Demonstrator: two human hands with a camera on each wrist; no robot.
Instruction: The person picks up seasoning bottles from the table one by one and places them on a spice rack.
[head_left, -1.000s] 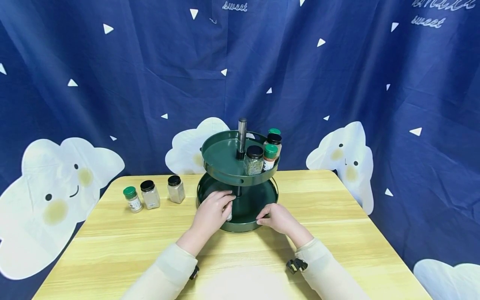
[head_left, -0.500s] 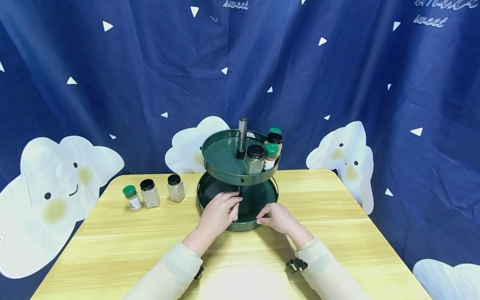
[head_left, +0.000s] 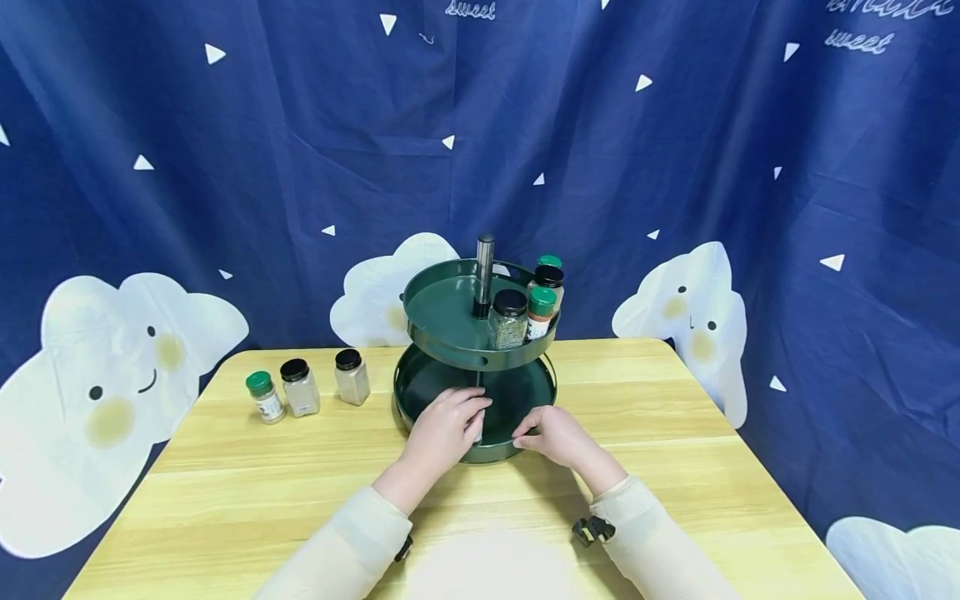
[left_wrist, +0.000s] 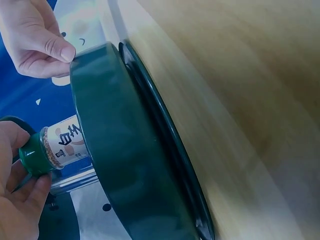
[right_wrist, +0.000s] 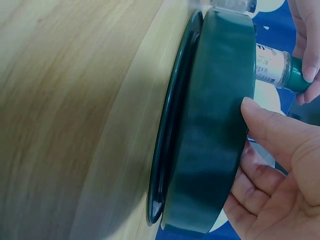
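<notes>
My left hand (head_left: 442, 429) grips a small spice jar (left_wrist: 67, 142) by its green cap (left_wrist: 35, 155). The jar has a white label and stands inside the lower tier of a green two-tier round rack, near the front wall (left_wrist: 125, 135), which hides its base in the left wrist view. Only a sliver of the jar shows beside my fingers in the head view. To the right, my right hand (head_left: 558, 435) pinches the lower tier's front rim (right_wrist: 250, 75), the thumb outside and the fingers on the inner side.
On the upper tier (head_left: 442, 312), several spice jars stand at the right, including a black-capped herb jar (head_left: 510, 321). At the table's left are a green-capped jar (head_left: 266, 398) and two black-capped jars (head_left: 300, 389). A central post (head_left: 483, 279) rises through the rack.
My left hand has moved to the right along the lower tier with the spice jar, first more and then slightly. The right hand has stayed on the rim.
</notes>
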